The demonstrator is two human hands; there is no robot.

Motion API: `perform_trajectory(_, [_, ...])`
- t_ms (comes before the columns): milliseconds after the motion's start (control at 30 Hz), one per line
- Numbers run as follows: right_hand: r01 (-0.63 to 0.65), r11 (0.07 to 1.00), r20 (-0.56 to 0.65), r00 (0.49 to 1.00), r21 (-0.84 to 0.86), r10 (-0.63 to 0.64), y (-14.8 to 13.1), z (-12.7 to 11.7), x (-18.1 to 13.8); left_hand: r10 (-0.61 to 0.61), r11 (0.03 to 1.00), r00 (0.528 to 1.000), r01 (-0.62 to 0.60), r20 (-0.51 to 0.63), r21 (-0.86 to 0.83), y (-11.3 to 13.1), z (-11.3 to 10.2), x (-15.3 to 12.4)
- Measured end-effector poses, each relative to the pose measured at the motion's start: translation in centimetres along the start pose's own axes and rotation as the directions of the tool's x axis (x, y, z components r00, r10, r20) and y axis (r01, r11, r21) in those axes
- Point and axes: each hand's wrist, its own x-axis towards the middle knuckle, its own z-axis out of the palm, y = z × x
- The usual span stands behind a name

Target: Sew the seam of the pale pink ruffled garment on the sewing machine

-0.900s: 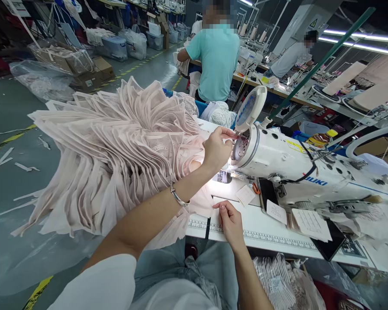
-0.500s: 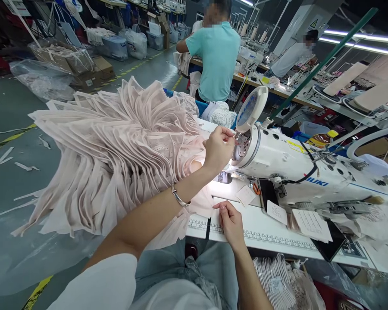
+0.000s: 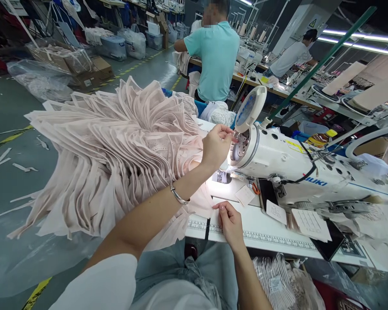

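My left hand (image 3: 217,148), with a bracelet on its wrist, reaches up to the head of a white sewing machine (image 3: 287,161). Its fingers are pinched together beside the machine's round end; what is between them is too small to make out. A round hinged cover (image 3: 250,110) stands raised above these fingers. Lower down, my right hand (image 3: 231,221) rests at the table edge, thumb and index finger closed on the edge of a thin pale pink fabric piece (image 3: 202,204). This piece passes under my left forearm towards the lit needle area, which my left hand partly hides.
A large fanned stack of pale pink fabric pieces (image 3: 116,142) fills the left side. Paper slips (image 3: 312,224), a dark phone-like object (image 3: 269,193) and orange-handled snips (image 3: 255,188) lie near the machine. A printed ruler (image 3: 278,239) runs along the table's front. A person (image 3: 213,60) sits beyond.
My left fingers have shifted slightly at the machine head, the fingertips a little differently bent. My right hand stays at the fabric's edge.
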Motion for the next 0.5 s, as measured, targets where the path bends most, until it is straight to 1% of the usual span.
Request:
perform_trajectory(67, [-0.005, 1.0, 0.004, 1.0, 0.0, 0.005, 0.0, 0.0, 0.0, 0.015, 1.0, 0.999, -0.015, -0.031, 0.002, -0.1, 0.0, 0.1])
perform_trajectory(167, [-0.012, 1.0, 0.004, 1.0, -0.013, 0.012, 0.1, 0.0, 0.0, 0.035, 0.999, 0.999, -0.034, -0.013, 0.013, -0.1, 0.0, 0.2])
perform_trajectory(233, [-0.012, 1.0, 0.001, 1.0, -0.021, 0.012, 0.1, 0.0, 0.0, 0.009, 1.0, 1.0, -0.008, 0.016, -0.005, 0.0, -0.1, 0.2])
perform_trajectory(300, [-0.011, 1.0, 0.001, 1.0, -0.025, 0.011, 0.2, -0.1, 0.0, -0.016, 1.0, 1.0, 0.016, 0.014, 0.005, 0.1, -0.1, 0.3])
perform_trajectory(333, [-0.012, 1.0, 0.002, 1.0, -0.027, 0.012, 0.2, -0.1, 0.0, -0.021, 0.999, 1.0, 0.021, 0.009, 0.036, 0.1, 0.0, 0.3])
perform_trajectory(400, [-0.016, 0.999, 0.004, 1.0, -0.03, 0.016, 0.2, -0.1, 0.0, -0.009, 0.988, 1.0, 0.009, 0.0, 0.155, 0.2, 0.3, 0.6])
perform_trajectory(500, [-0.016, 0.999, 0.004, 1.0, -0.037, 0.016, 0.2, -0.1, 0.0, 0.063, 0.934, 0.998, -0.064, 0.014, 0.352, 0.3, 1.0, 1.1])
